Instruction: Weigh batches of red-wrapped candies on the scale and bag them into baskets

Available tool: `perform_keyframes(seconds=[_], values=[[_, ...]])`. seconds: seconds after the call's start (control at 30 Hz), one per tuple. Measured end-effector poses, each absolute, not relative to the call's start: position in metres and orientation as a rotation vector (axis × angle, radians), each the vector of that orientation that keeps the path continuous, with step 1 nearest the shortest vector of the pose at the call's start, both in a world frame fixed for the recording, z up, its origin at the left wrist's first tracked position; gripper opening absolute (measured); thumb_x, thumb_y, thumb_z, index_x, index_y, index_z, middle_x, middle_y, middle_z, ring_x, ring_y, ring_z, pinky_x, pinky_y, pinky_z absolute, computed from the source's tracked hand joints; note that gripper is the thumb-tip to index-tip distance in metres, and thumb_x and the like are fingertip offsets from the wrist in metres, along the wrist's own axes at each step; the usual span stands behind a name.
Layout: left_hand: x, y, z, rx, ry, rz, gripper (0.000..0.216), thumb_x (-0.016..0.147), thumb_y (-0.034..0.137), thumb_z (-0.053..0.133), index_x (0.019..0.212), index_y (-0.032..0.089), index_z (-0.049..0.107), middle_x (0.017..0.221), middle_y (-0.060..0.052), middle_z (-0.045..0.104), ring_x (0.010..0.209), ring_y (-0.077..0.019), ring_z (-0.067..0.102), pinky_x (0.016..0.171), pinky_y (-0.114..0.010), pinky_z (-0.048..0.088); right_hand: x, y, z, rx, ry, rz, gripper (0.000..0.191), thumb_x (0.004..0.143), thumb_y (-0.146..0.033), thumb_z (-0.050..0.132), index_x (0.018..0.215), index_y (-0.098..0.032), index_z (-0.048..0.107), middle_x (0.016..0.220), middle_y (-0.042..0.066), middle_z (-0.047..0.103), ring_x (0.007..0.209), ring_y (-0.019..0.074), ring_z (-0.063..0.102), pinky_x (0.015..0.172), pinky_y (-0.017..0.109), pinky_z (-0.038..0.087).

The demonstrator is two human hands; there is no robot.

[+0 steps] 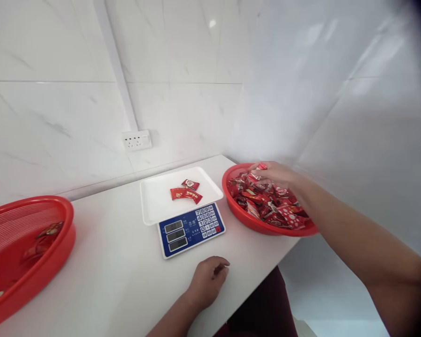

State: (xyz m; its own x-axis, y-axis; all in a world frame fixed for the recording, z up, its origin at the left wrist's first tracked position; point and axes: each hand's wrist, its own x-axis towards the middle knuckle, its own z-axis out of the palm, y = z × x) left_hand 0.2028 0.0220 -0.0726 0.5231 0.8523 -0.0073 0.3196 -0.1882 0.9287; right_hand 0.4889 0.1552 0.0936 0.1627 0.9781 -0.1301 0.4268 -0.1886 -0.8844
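Observation:
My right hand (277, 173) is over the far side of a red plastic basket (243, 217) full of red-wrapped candies (266, 201). Its fingers are closed on a red-wrapped candy (256, 174). On the tabletop in front of the scale, my left hand (210, 281) rests loosely curled, and no object shows in it. A digital scale (192, 229) with a blue keypad panel stands between the baskets. Its white tray (157, 201) bears a few red candies (185, 193), close together. The digits on its displays are too dim to read.
A second red basket (61, 257) stands at the left, with some wrapped candies (40, 245) inside. All this is on a white table (105, 262) against a marbled wall. A socket (136, 140) is on the wall. The table's front edge runs diagonally at the right.

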Motion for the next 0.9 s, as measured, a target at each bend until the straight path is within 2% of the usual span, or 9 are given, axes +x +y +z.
perform_keyframes(seconds=[0.1,0.2,0.3,0.4,0.53,0.73,0.83,0.9], values=[[0.203,0.022,-0.071,1.75,0.974,0.656,0.023,0.081,0.027,0.046,0.093,0.018,0.063,0.083,-0.004,0.066,0.073,-0.0154,0.058,0.065,-0.024,0.045,0.522,0.147,0.088,-1.925,-1.357,0.758,0.02,0.077,-0.026,0.058,0.094,-0.016,0.06,0.106,0.009,0.062,0.094,0.0217,0.059,0.073,0.031,0.054],[0.203,0.021,-0.068,1.76,0.984,0.642,0.023,0.081,0.028,0.046,0.093,0.018,0.063,0.082,-0.004,0.065,0.073,-0.0156,0.057,0.066,-0.025,0.045,0.537,0.139,0.075,-2.111,-1.668,0.503,0.037,0.073,-0.03,0.062,0.108,-0.018,0.059,0.115,0.009,0.059,0.104,0.0272,0.055,0.086,0.038,0.047],[0.203,0.021,-0.065,1.774,0.996,0.63,0.023,0.081,0.028,0.046,0.093,0.018,0.063,0.082,-0.004,0.065,0.072,-0.0156,0.057,0.066,-0.025,0.045,0.532,0.135,0.056,-2.114,-1.999,0.45,0.049,0.072,-0.033,0.063,0.118,-0.019,0.055,0.123,0.008,0.055,0.113,0.0281,0.049,0.093,0.037,0.04],[0.203,0.021,-0.065,1.771,1.0,0.626,0.024,0.081,0.028,0.046,0.093,0.018,0.063,0.082,-0.004,0.065,0.073,-0.0156,0.057,0.066,-0.025,0.045,0.516,0.136,0.035,-2.044,-2.189,0.499,0.04,0.073,-0.03,0.062,0.112,-0.021,0.06,0.116,0.005,0.06,0.106,0.0251,0.055,0.087,0.03,0.043],[0.202,0.021,-0.067,1.754,0.995,0.625,0.023,0.081,0.029,0.046,0.094,0.018,0.063,0.084,-0.004,0.065,0.074,-0.0158,0.057,0.067,-0.026,0.046,0.513,0.144,0.029,-2.111,-2.093,0.312,0.026,0.078,-0.022,0.053,0.102,-0.02,0.064,0.105,0.005,0.065,0.098,0.0237,0.059,0.082,0.029,0.044],[0.203,0.022,-0.069,1.765,0.978,0.64,0.023,0.081,0.028,0.046,0.094,0.018,0.063,0.083,-0.004,0.065,0.074,-0.0155,0.057,0.068,-0.026,0.045,0.537,0.149,0.057,-2.219,-1.768,0.074,0.035,0.084,-0.028,0.042,0.115,-0.019,0.055,0.111,0.006,0.062,0.098,0.0239,0.058,0.081,0.032,0.045],[0.204,0.022,-0.068,1.763,0.983,0.627,0.023,0.081,0.028,0.046,0.094,0.018,0.063,0.083,-0.004,0.065,0.073,-0.0155,0.057,0.067,-0.026,0.045,0.533,0.146,0.055,-2.27,-1.725,-0.211,0.045,0.081,-0.025,0.045,0.126,-0.017,0.047,0.122,0.01,0.055,0.111,0.0291,0.05,0.089,0.04,0.04],[0.204,0.021,-0.068,1.77,0.988,0.624,0.023,0.081,0.028,0.046,0.094,0.018,0.063,0.083,-0.004,0.065,0.072,-0.0155,0.056,0.067,-0.026,0.045,0.523,0.147,0.046,-2.247,-1.867,-0.266,0.048,0.082,-0.021,0.043,0.13,-0.016,0.042,0.13,0.011,0.048,0.119,0.0296,0.042,0.096,0.042,0.035]])
